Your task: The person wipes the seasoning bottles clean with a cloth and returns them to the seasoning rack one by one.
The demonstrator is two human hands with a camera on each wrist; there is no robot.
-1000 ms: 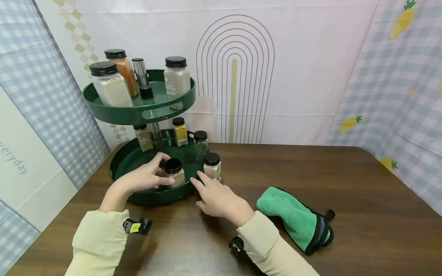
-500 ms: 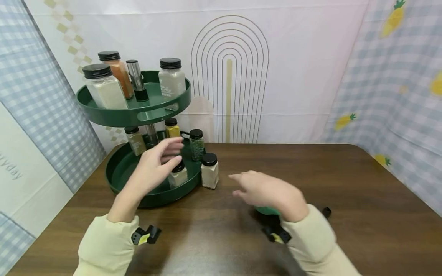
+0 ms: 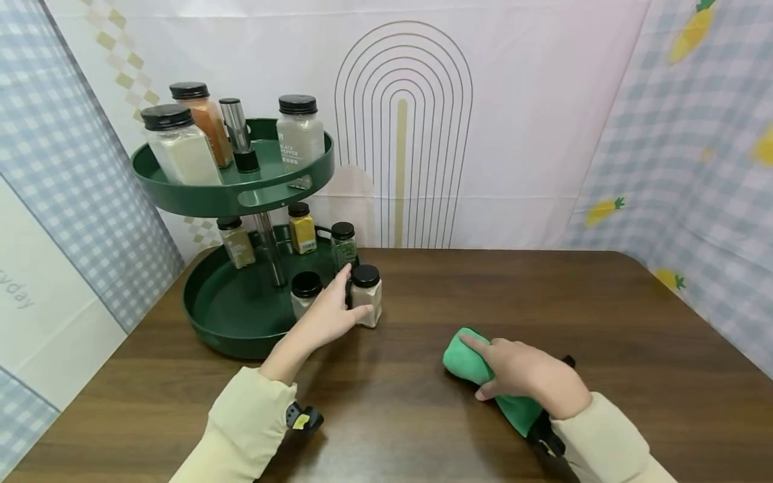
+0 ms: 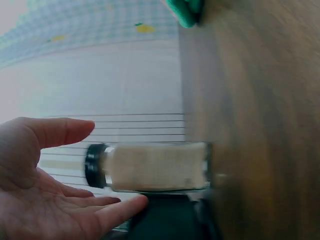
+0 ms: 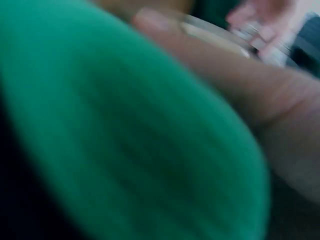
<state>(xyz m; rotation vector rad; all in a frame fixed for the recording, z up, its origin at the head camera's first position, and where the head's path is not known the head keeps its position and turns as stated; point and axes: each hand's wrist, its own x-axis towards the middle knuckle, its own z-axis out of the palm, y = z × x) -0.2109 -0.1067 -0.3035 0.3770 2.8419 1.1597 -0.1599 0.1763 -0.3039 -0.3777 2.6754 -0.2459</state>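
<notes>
My left hand (image 3: 329, 312) reaches to a square jar (image 3: 367, 298) of pale powder with a black lid, standing on the table against the lower tray's edge. In the left wrist view, thumb and fingers are spread on either side of this jar (image 4: 155, 167). On the right, my right hand (image 3: 522, 372) lies over a folded green cloth (image 3: 465, 359) with dark trim, index finger stretched along its top and thumb at its near side. The right wrist view is filled by the blurred cloth (image 5: 135, 130), with the thumb (image 5: 215, 70) alongside; other fingers are hidden.
A two-tier green turntable rack (image 3: 235, 345) stands at left. Its upper tray (image 3: 199, 201) bears several large jars and a silver-and-black cylinder (image 3: 238, 134). Below are a yellow jar (image 3: 303, 233), a green herb jar (image 3: 344, 245), an olive one (image 3: 237, 247) and a pale one (image 3: 306, 288).
My left hand has let go of the pale jar on the lower tray and moved right to the jar outside. My right hand has left the tray's edge and come down on the green cloth.
</notes>
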